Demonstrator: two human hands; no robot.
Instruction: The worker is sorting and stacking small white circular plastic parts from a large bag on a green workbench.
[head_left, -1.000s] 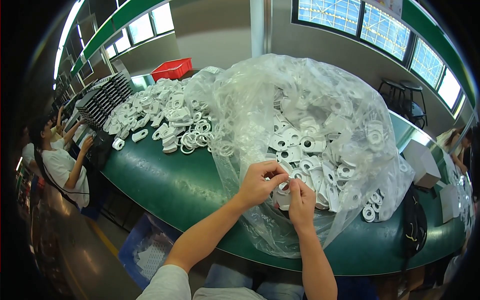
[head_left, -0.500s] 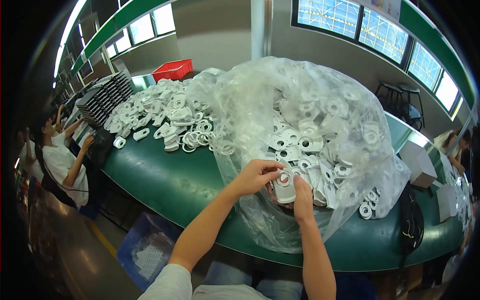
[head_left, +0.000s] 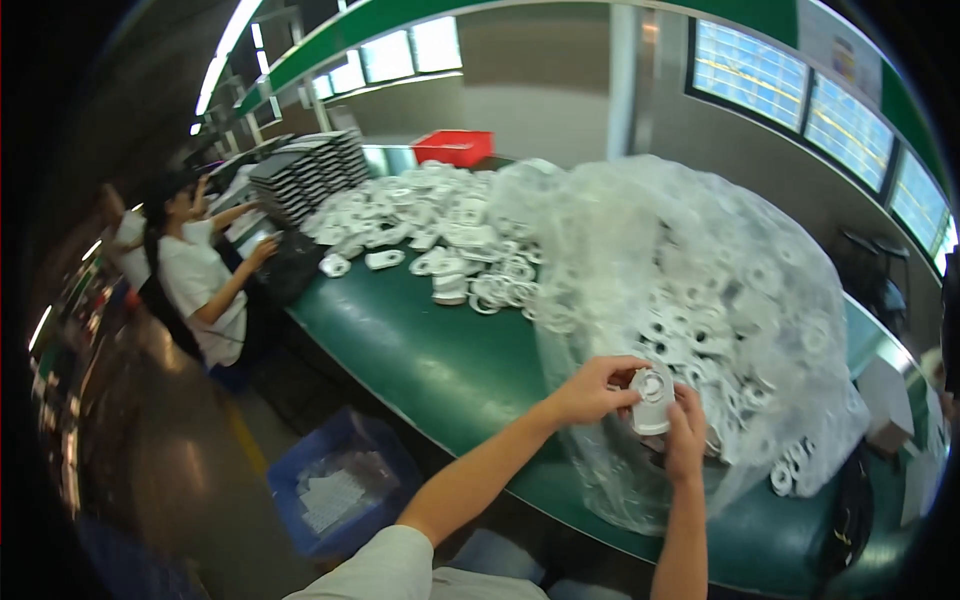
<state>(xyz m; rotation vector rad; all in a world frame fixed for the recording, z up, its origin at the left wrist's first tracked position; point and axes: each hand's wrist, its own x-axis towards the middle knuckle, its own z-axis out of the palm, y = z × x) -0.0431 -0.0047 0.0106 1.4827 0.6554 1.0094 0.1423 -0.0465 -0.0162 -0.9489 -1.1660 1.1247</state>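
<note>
Between my two hands is a white plastic part [head_left: 654,408], rounded at the ends with a ring-shaped opening near its top. My left hand [head_left: 600,388] pinches its upper left edge with thumb and fingers. My right hand [head_left: 686,432] grips the part's right side, thumb along the edge. Just beyond my hands, a large clear plastic bag [head_left: 600,240] lies on the table, with many similar white parts [head_left: 690,330] heaped inside and at its opening. Fingers behind the held part are mostly hidden.
A heap of white parts [head_left: 430,205] and several loose rings [head_left: 500,292] lie on the green table [head_left: 400,340]. A red bin [head_left: 455,148] and stacked dark trays [head_left: 312,178] stand behind. A blue bin [head_left: 300,500] sits below the edge. Someone in white [head_left: 205,290] works at left.
The view has swung left, so the scene sits farther right and slightly lower. Both hands still hold the white plastic part.
</note>
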